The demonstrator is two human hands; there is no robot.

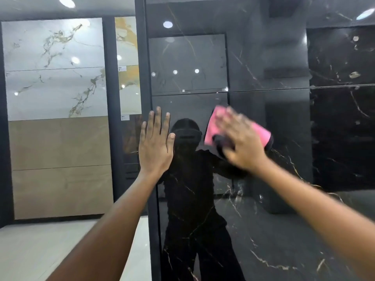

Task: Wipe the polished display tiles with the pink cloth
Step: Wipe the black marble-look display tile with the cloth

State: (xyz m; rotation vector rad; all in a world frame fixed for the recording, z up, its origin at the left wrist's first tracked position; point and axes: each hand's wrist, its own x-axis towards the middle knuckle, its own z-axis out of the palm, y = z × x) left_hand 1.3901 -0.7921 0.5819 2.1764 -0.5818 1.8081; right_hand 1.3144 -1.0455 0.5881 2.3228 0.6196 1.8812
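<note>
Pink cloth (217,122) sits flat against the polished black marble tile (284,220) in front of you, pinned there under your right hand (241,142). That hand is blurred, but its fingers look spread and fairly straight over the cloth, pressing it to the glossy surface; pink fabric shows past the fingertips on the upper left and past the hand's outer edge on the right. Your left hand (156,145) is well to the left of the cloth, apart from it, with its palm laid flat and fingers straight and pointing up, near the tile's left edge beside the dark vertical frame (145,78). It holds nothing. The cloth lies just below the thin horizontal joint (304,89) between the upper and lower black tiles. Your dark reflection (192,179) fills the tile between your two hands. Farther left stand white veined display tiles (54,67) above beige ones (60,169).
</note>
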